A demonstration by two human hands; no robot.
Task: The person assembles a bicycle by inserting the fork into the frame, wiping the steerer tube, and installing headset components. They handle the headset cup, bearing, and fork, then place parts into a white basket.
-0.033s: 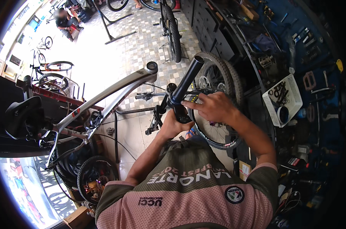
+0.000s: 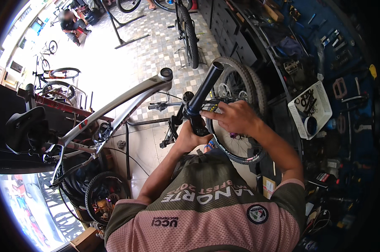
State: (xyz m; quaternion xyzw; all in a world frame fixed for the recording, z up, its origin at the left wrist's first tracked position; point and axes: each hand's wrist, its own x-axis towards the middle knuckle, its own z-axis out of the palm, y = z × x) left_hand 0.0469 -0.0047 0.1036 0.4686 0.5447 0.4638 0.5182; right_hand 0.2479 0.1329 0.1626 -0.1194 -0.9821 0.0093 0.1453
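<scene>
A black bicycle fork stands in front of me, its long steerer tube (image 2: 206, 86) tilted up and away to the right. My left hand (image 2: 189, 137) is wrapped round the fork just below the base of that tube. From the right, my right hand (image 2: 237, 118) reaches over with its index finger stretched out, the tip at the tube's base; the other fingers are partly bent and hold nothing I can see. To the left is a silver bicycle frame (image 2: 110, 103) with an open head tube (image 2: 166, 73) and a black saddle (image 2: 24, 124). The fork's lower part is mostly hidden.
Bicycle wheels (image 2: 257, 88) lean by black drawers (image 2: 229, 31) on the right. Past them, a white basket (image 2: 297, 119) of small parts lies among tools. A black stand bar (image 2: 150, 122) crosses the floor. Farther off are a bicycle (image 2: 188, 35) and a seated person (image 2: 72, 26).
</scene>
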